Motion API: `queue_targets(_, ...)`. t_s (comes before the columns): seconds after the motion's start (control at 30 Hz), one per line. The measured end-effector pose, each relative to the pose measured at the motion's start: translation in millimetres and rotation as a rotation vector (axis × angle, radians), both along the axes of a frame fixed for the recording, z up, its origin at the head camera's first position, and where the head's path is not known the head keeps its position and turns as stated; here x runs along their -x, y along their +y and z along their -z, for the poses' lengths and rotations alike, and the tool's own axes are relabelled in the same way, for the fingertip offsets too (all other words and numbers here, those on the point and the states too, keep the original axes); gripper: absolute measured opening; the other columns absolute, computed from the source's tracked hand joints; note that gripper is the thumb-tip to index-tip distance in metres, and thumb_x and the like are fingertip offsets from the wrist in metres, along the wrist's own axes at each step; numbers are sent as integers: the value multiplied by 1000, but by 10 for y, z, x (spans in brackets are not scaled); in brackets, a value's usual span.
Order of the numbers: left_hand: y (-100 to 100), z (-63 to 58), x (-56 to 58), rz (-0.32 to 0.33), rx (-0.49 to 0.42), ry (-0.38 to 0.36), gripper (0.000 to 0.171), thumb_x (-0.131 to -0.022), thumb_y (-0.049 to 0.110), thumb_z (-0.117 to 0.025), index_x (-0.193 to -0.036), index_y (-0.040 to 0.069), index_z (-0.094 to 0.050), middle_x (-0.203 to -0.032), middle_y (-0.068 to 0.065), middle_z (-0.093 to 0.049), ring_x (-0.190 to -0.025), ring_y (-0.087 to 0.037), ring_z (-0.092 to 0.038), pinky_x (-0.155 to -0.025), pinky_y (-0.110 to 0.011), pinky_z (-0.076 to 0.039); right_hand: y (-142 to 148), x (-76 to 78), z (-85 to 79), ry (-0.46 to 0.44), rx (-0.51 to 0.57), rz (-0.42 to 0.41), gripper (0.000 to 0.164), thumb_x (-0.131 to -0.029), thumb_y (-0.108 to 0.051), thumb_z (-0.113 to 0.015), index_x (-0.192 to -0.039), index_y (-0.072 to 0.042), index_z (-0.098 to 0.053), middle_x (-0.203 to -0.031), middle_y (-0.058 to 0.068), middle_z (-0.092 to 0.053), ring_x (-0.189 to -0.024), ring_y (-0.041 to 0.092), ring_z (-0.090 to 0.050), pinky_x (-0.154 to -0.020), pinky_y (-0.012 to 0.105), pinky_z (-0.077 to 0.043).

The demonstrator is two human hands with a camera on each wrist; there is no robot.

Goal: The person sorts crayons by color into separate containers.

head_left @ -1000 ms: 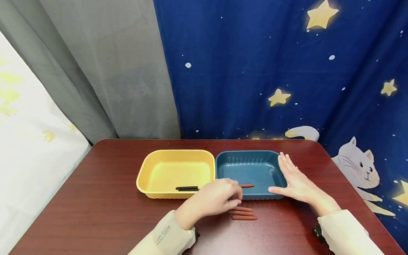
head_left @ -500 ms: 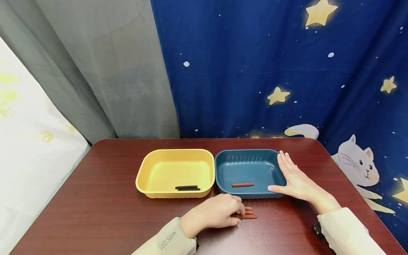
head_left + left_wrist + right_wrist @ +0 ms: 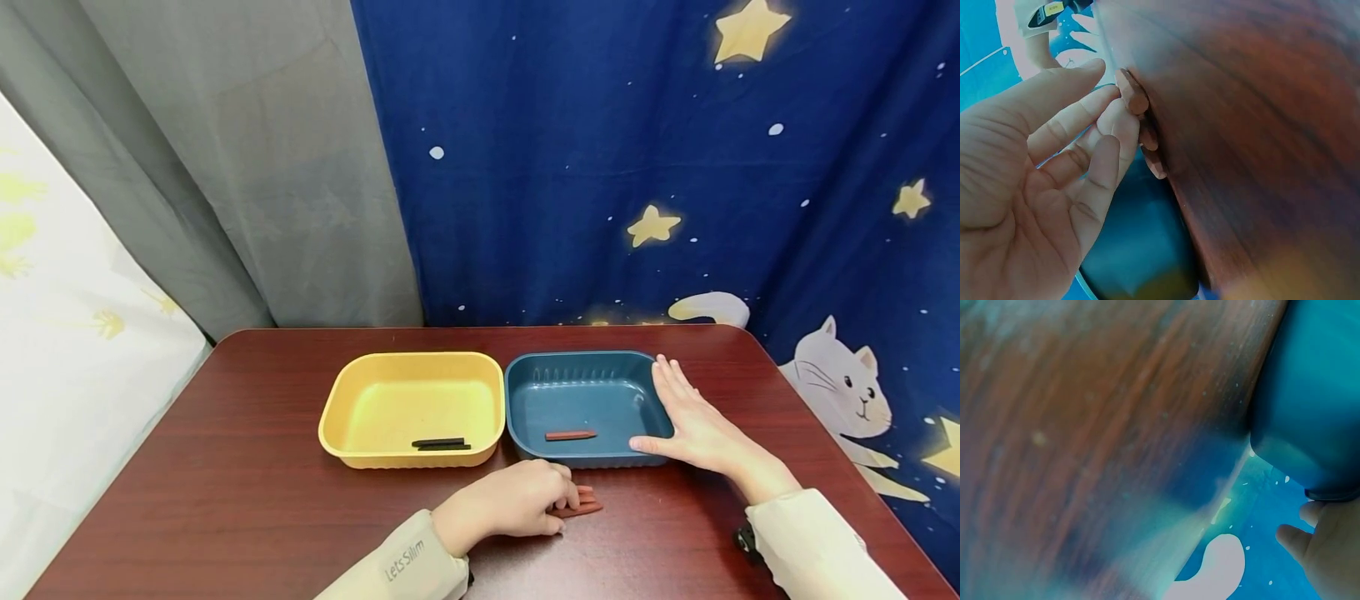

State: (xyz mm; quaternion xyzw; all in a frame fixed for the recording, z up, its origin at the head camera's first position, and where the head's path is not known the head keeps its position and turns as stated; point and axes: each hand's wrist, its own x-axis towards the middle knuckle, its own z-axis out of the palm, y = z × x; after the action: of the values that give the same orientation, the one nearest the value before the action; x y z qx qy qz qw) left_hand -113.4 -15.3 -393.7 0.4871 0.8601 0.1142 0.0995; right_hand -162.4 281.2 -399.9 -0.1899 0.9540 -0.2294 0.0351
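My left hand (image 3: 521,500) reaches down to the table in front of the blue tray (image 3: 577,460), fingers bent over several reddish-brown crayons (image 3: 585,507). In the left wrist view, its fingertips are right at the ends of the crayons (image 3: 1134,97), and a gap shows between thumb and fingers. Part of the crayons is hidden under the hand in the head view. My right hand (image 3: 697,425) rests against the blue tray's right side, fingers spread and straight, thumb over the front corner. One reddish-brown crayon (image 3: 571,435) lies inside that tray.
A yellow tray (image 3: 352,450) stands left of the blue one, their sides close together. Two black crayons (image 3: 441,442) lie near its front wall. Both trays are on a dark red wooden table (image 3: 247,467), with a blue star-patterned curtain (image 3: 525,167) behind it.
My left hand has moved from the blue tray's front rim down to the crayons on the table. The nearest crayon has turned slightly. My right hand has stayed at the tray.
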Motion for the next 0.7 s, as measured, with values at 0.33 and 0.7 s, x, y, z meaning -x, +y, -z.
queue_targets(0.33, 22, 26, -23, 4, 13, -27, 18, -82, 13, -78, -98, 19, -72, -94, 11, -62, -80, 3, -56, -73, -6, -41, 9, 0, 16, -3, 1, 6, 118, -82, -58, -71, -158, 3, -3, -167, 20, 5, -153, 43, 5, -115, 72, -12)
queue_targets(0.7, 79, 45, -23, 30, 29, -82, 21, -83, 9, -77, -99, 18, -67, -90, 12, -66, -80, 5, -59, -68, -6, -41, -2, -1, 19, 1, -2, 8, 119, -82, -59, -71, -158, 3, -4, -167, 20, 4, -153, 43, 5, -115, 71, -12)
